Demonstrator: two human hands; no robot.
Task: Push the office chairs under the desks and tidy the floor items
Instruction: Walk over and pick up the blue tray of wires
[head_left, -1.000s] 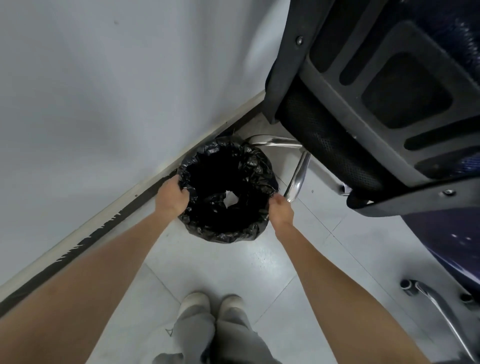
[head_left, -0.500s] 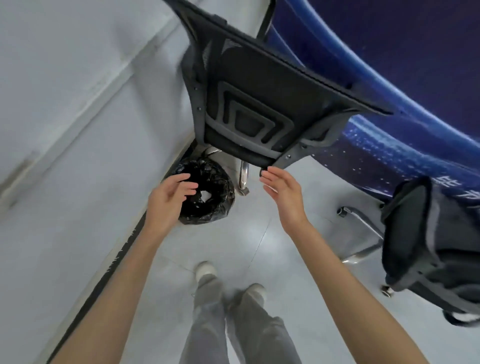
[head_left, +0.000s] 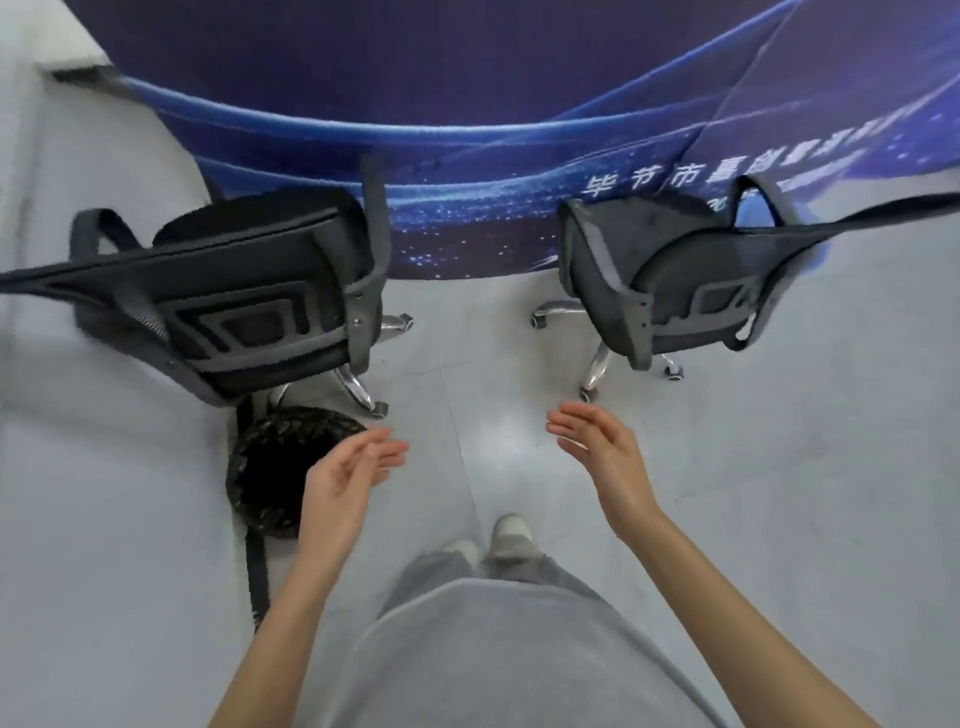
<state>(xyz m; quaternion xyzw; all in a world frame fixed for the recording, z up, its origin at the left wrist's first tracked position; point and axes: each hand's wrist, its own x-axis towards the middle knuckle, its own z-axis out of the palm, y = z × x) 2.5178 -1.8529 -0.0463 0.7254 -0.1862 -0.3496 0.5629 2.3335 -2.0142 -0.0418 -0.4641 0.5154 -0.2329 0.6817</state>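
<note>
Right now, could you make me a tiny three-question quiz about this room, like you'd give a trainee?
1. True or false: the left hand is gripping the bin.
2. How many office chairs are in view: A) one B) two C) three?
3. Fill in: the black-lined bin stands on the floor just in front of the ____ chair.

Key
1. False. Both the left hand and the right hand hang in the air with relaxed fingers and hold nothing.
2. B: the left chair and the right chair, both in front of the blue banner.
3. left
</note>
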